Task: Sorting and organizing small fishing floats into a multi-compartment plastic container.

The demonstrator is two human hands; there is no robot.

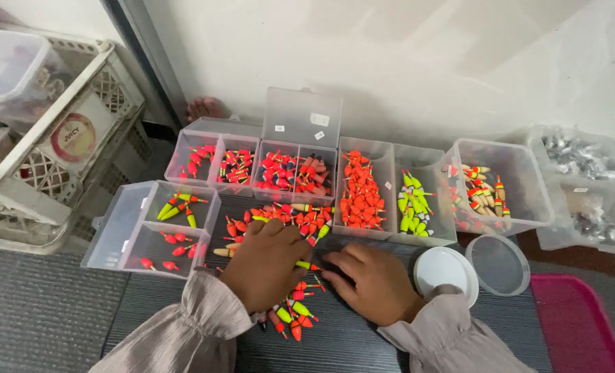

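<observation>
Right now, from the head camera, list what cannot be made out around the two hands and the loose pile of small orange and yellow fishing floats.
- Floats under the left hand: hidden by the palm.
- Right hand fingertips: whether they pinch a float is too small to tell.
- Loose pile of orange and yellow floats: partly covered by the left sleeve.
- Pink tray: cut off by the frame's edge.
- Grey pieces in the clear plastic bags: blurred.

Head view. Left hand (266, 262) and right hand (373, 283) rest palm-down on a loose pile of fishing floats (290, 224) spread over a dark ribbed mat (349, 342). Clear compartment boxes (300, 169) behind hold sorted red, orange and yellow-green floats. A smaller two-cell box (152, 231) lies left; a round white container (445, 269) and clear lid (499, 264) sit right. A white crate (52, 131) stands far left.
</observation>
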